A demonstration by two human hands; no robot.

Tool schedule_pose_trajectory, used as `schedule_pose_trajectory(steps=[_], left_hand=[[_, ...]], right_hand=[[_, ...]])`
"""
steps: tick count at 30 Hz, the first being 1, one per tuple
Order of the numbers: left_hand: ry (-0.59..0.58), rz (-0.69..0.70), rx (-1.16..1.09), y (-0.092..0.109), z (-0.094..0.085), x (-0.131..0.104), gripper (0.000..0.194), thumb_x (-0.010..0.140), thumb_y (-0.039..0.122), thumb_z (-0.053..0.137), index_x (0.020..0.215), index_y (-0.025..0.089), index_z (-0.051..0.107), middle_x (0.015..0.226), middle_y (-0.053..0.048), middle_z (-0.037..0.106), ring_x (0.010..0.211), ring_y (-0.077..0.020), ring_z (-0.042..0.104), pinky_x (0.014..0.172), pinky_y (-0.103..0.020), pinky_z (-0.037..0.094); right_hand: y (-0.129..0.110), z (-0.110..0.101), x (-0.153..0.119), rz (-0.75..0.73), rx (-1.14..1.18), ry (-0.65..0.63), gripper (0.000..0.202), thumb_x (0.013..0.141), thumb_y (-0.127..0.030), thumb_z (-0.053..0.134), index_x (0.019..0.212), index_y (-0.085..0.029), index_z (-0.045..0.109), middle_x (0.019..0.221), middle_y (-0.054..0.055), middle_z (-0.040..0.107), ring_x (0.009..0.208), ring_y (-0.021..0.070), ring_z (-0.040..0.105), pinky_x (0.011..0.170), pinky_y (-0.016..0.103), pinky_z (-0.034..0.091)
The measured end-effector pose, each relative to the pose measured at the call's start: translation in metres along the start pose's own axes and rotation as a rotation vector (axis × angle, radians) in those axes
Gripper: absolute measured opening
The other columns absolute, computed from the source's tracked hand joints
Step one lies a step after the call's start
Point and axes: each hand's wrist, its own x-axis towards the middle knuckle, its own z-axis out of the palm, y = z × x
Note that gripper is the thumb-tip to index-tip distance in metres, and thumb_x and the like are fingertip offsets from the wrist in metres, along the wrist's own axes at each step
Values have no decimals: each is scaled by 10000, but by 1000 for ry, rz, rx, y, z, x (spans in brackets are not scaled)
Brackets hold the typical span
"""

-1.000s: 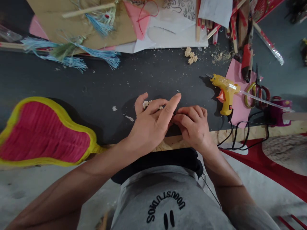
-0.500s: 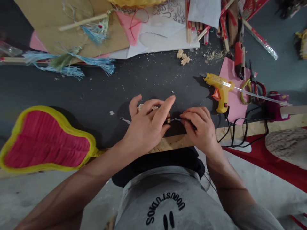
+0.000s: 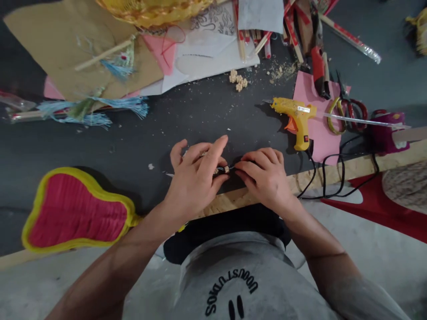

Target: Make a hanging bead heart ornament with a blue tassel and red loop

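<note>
Tan piece at left grip, just beside right grip.

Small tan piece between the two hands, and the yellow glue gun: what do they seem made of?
Small tan piece: possibly wood, from its pale colour; too small to judge finish. Yellow glue gun: likely plastic, from its smooth, faintly shiny moulded body.

Small tan pieces partly hidden by the left hand, yellow basket cut off at the far edge
</note>
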Motion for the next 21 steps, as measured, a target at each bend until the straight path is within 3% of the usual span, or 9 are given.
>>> schedule_pose_trajectory(steps=[21], left_hand=[[-63,-69,-66,2,-4,7,669,942,250,560,1529,250,240,928,-29,782,1203,-249,612,1146,-574,262]], right_hand=[[2,3,0,33,40,-18,148,976,-268,587,1007,-284,730,1065,10,726,1019,202,548,916,399,347]])
